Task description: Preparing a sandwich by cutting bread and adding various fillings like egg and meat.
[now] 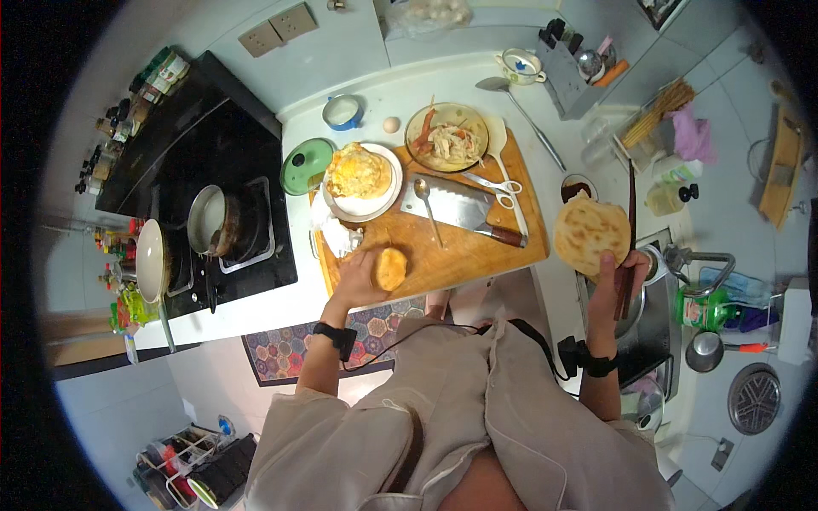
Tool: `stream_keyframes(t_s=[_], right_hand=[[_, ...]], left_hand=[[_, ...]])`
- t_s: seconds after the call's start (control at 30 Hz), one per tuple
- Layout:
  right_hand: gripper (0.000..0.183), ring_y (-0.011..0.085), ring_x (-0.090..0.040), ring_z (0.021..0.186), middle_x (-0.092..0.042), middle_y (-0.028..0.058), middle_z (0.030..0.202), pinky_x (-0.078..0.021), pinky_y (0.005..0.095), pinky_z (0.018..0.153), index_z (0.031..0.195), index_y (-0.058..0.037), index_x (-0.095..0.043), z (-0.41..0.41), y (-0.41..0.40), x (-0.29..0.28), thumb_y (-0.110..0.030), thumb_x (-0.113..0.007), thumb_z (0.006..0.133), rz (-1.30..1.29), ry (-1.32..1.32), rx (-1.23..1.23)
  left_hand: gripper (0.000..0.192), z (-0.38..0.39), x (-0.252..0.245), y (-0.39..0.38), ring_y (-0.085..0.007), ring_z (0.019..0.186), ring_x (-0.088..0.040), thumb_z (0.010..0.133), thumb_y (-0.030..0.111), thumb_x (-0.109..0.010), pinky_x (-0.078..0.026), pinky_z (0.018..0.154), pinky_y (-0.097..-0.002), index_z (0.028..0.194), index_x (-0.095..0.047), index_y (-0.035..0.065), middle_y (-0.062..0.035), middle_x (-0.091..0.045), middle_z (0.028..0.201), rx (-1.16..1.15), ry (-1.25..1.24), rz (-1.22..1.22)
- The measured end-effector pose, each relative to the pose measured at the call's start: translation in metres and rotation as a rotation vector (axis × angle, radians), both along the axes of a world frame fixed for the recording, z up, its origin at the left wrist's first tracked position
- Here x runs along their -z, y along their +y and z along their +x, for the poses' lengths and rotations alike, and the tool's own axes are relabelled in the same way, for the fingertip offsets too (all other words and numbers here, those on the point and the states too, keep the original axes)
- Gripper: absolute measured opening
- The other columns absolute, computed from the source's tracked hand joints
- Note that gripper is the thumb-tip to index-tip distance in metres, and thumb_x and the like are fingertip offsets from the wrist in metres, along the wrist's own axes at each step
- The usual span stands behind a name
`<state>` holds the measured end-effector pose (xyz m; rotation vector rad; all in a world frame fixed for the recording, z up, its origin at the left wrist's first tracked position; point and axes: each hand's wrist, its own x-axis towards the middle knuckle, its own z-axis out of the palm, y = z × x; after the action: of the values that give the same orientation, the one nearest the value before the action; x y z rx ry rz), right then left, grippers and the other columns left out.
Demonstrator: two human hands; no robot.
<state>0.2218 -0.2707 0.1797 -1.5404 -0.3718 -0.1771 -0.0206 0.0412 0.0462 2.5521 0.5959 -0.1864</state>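
My right hand [618,274] holds a round browned flatbread [591,233] over the counter's right side. A pair of dark wooden chopsticks [627,255] is held in the same hand. My left hand [359,281] curls around the left side of a small golden round bread [391,269] at the near edge of a wooden cutting board [460,268]. On the board lie a cleaver [447,201], a metal spoon [427,204] and white-handled scissors [501,186]. A plate [364,211] bears fried egg [358,171]. Behind the cleaver, a glass bowl [478,128] holds shredded food.
At left, a pot [208,220] and a pale frying pan [151,262] sit on the black stove [255,153]. A green lid [307,166], blue cup [343,113] and egg [391,124] stand behind the board. A sauce dish [578,185] is partly behind the flatbread. The sink [658,345] lies right.
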Motion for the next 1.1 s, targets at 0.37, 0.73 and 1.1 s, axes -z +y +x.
stream_keyframes(t_s=[0.37, 0.73, 1.1], right_hand=[[0.028, 0.0092, -0.038, 0.082, -0.037, 0.0006, 0.085, -0.033, 0.0231, 0.08, 0.087, -0.0087, -0.033, -0.001, 0.007, 0.014, -0.01, -0.061, 0.086, -0.074, -0.124, 0.027], [0.03, 0.0109, -0.034, 0.082, -0.03, 0.0011, 0.086, -0.0301, 0.0241, 0.081, 0.087, -0.0093, -0.031, -0.007, 0.018, 0.025, -0.012, -0.061, 0.086, -0.106, -0.154, 0.075], [0.033, 0.0118, -0.033, 0.083, -0.032, 0.0015, 0.088, -0.0299, 0.0237, 0.081, 0.09, -0.0092, -0.033, -0.025, 0.027, 0.019, -0.01, -0.065, 0.082, -0.147, -0.127, 0.081]], left_hand=[[0.1, 0.042, -0.007, 0.004, -0.0311, 0.117, -0.045, 0.058, 0.049, -0.079, -0.038, 0.099, -0.0444, 0.135, -0.03, 0.0075, -0.0144, -0.042, 0.132, -0.222, -0.914, -1.881], [0.091, 0.04, -0.031, 0.091, -0.0298, 0.115, -0.046, 0.066, 0.034, -0.076, -0.039, 0.095, -0.039, 0.135, -0.027, 0.0013, -0.0171, -0.043, 0.127, -0.64, -0.768, -0.723], [0.104, 0.067, 0.002, 0.103, -0.0291, 0.121, -0.039, 0.054, 0.033, -0.079, -0.028, 0.093, -0.0553, 0.14, -0.025, 0.0127, -0.0136, -0.043, 0.126, -0.212, -0.14, 0.445]])
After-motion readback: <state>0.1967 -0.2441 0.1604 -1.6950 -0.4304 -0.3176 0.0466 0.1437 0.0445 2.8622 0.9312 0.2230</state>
